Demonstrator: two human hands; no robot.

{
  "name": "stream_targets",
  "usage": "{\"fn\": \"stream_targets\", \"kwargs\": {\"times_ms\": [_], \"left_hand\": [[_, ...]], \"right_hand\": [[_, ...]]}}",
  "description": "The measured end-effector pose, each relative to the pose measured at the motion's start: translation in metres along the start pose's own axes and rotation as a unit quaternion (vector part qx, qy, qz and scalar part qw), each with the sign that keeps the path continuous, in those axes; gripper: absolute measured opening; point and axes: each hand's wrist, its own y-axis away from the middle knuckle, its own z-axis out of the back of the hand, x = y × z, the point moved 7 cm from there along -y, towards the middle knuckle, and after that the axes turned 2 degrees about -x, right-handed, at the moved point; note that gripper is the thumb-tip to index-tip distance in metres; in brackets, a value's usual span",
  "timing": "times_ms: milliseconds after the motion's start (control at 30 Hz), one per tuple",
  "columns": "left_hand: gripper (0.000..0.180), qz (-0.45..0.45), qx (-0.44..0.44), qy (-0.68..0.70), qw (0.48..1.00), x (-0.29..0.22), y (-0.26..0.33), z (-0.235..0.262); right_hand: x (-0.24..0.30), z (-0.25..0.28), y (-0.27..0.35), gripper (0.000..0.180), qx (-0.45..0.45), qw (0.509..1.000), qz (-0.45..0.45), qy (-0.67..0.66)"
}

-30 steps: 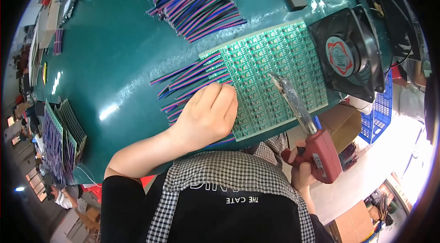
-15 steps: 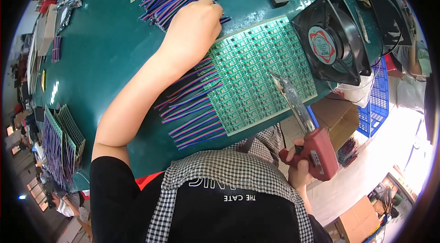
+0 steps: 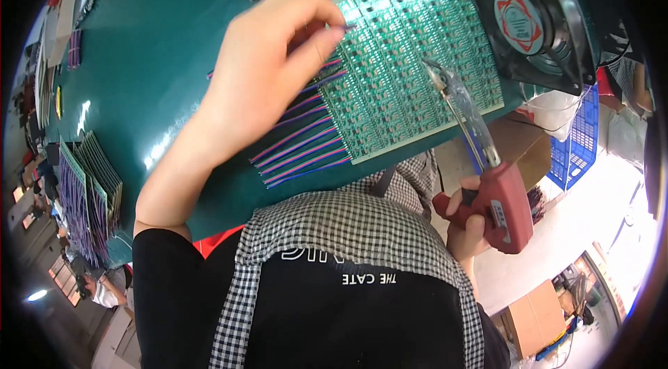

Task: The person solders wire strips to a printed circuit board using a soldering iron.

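Our left hand (image 3: 268, 66) pinches a wire (image 3: 332, 29) over the green circuit panel (image 3: 410, 69); our right hand (image 3: 467, 219) grips the red soldering gun (image 3: 497, 205).

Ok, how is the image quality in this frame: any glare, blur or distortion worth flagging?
Head view: strong fisheye bending, with a black rim around the picture; glare streak on the green table; the floor at lower right is overexposed. The left hand is slightly soft and large in frame; the circuit board panel and red soldering gun look sharp.

Circuit board panel (image 3: 410, 63) lies on the table (image 3: 153, 76), wires (image 3: 299, 153) at its left, fan (image 3: 532, 17) right
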Motion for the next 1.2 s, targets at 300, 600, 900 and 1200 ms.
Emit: {"fn": "stream_targets", "kwargs": {"times_ms": [300,600,900,1200], "left_hand": [[0.023,-0.245,-0.049,-0.218,0.944,-0.019,0.043,-0.032],[0.023,-0.278,-0.052,-0.271,0.920,-0.018,0.048,-0.044],[0.022,-0.261,-0.050,-0.275,0.924,-0.018,0.047,-0.045],[0.020,-0.245,-0.054,-0.283,0.926,-0.019,0.046,-0.048]], "right_hand": [[-0.003,-0.015,-0.010,0.075,0.030,0.998,-0.046,-0.022],[-0.008,-0.016,-0.016,0.085,0.064,0.994,-0.090,0.004],[-0.014,-0.005,-0.014,0.090,0.085,0.988,-0.092,0.088],[-0.012,0.005,-0.013,0.078,0.160,0.953,0.055,0.252]]}}
